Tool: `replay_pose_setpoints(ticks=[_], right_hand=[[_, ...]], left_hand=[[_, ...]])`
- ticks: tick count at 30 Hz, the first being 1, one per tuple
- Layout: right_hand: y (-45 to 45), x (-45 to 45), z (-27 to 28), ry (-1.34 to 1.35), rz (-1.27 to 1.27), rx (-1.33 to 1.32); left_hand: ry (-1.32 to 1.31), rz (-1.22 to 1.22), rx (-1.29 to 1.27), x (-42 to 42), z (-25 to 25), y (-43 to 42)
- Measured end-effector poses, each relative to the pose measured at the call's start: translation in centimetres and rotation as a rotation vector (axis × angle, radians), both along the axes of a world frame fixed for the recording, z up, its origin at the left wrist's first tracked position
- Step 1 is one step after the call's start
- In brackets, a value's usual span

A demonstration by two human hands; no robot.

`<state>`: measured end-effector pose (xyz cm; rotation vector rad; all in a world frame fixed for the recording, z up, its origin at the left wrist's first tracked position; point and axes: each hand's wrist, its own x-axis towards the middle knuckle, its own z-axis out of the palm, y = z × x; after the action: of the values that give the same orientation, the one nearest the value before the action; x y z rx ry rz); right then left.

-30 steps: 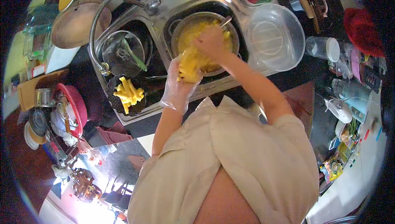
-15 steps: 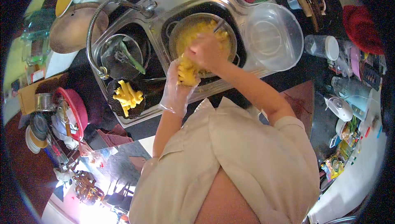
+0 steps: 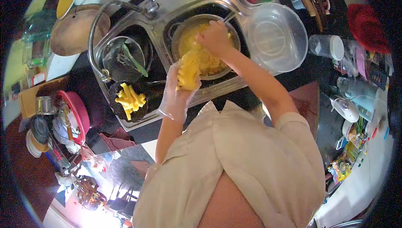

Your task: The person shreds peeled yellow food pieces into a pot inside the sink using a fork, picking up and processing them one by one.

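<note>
My left hand (image 3: pixel 172 88), in a clear plastic glove, is closed around a peeled yellow pineapple (image 3: pixel 189 72) with grooves cut along it. The fruit is held tilted over the near left rim of a metal pot (image 3: pixel 174 48) in the sink basin. My bare right hand (image 3: pixel 215 39) is closed just beyond the fruit, above the pot. From its fist a silver end of what looks like a knife (image 3: pixel 229 16) sticks out to the upper right; the rest is hidden. Yellow trimmings (image 3: pixel 209 62) lie in the pot.
Yellow pineapple strips (image 3: pixel 130 99) fill a dark basket at the sink's left corner. A metal bowl (image 3: pixel 109 60) with a green-handled tool sits in the left basin, near the faucet (image 3: pixel 93 39). A large clear plastic tub (image 3: pixel 293 39) stands right of the pot.
My right hand has moved up and right, away from the pineapple, with the silver tool. My left hand has lowered slightly, and more of the fruit shows.
</note>
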<state>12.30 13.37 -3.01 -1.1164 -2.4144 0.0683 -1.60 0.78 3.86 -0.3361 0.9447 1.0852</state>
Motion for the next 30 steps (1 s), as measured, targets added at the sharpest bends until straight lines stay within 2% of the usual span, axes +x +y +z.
replay_pose_setpoints(ticks=[2,3,5,6,8,9,11,12,14,17,19,21,26,29,30], right_hand=[[0.1,-0.5,1.1,-0.072,-0.155,-0.198],[-0.1,-0.8,1.9,-0.073,-0.154,-0.194],[-1.1,-1.3,3.5,-0.056,-0.253,-0.439],[-1.8,-1.0,3.3,-0.056,-0.251,-0.441],[-3.2,0.1,1.8,0.075,-0.295,-0.694],[-3.9,0.7,0.8,0.075,-0.295,-0.693],[-5.2,2.1,-0.9,0.32,-0.27,-1.022],[-5.8,2.5,-0.7,0.32,-0.276,-1.021],[-6.9,3.2,-0.1,0.858,-0.382,-1.751],[-8.1,3.4,1.2,1.014,-0.39,-1.735],[-8.7,3.3,1.3,1.022,-0.423,-1.707],[-8.6,3.5,1.2,1.03,-0.445,-1.671],[-9.5,5.9,2.1,0.722,-0.377,-1.603],[-10.3,7.5,2.5,0.798,-0.404,-1.634],[-10.3,7.6,2.6,0.795,-0.404,-1.636]], left_hand=[[0.023,0.023,0.0,-0.5,0.4,-0.4],[0.019,-0.006,0.049,-1.2,-0.9,-0.6],[0.012,-0.037,0.106,-1.4,-1.3,-0.2],[0.01,0.007,0.106,-1.1,-0.6,-0.1],[0.009,0.054,0.109,-0.7,0.4,0.1],[0.014,0.113,0.113,-0.4,0.7,0.2],[0.014,0.169,0.116,-0.1,0.2,0.0],[-0.074,0.127,0.144,0.0,-0.4,0.0],[-0.164,0.078,0.18,0.2,-1.6,0.4],[-0.25,-0.037,0.297,2.0,-1.6,1.2],[-0.067,0.004,0.251,3.2,-0.9,1.7],[-0.065,-0.026,0.235,3.2,-1.0,2.1],[0.009,-0.041,0.152,2.4,-1.4,3.5],[-0.05,-0.039,0.196,1.1,-2.2,3.6],[0.015,-0.077,0.208,1.0,-2.3,3.5]])
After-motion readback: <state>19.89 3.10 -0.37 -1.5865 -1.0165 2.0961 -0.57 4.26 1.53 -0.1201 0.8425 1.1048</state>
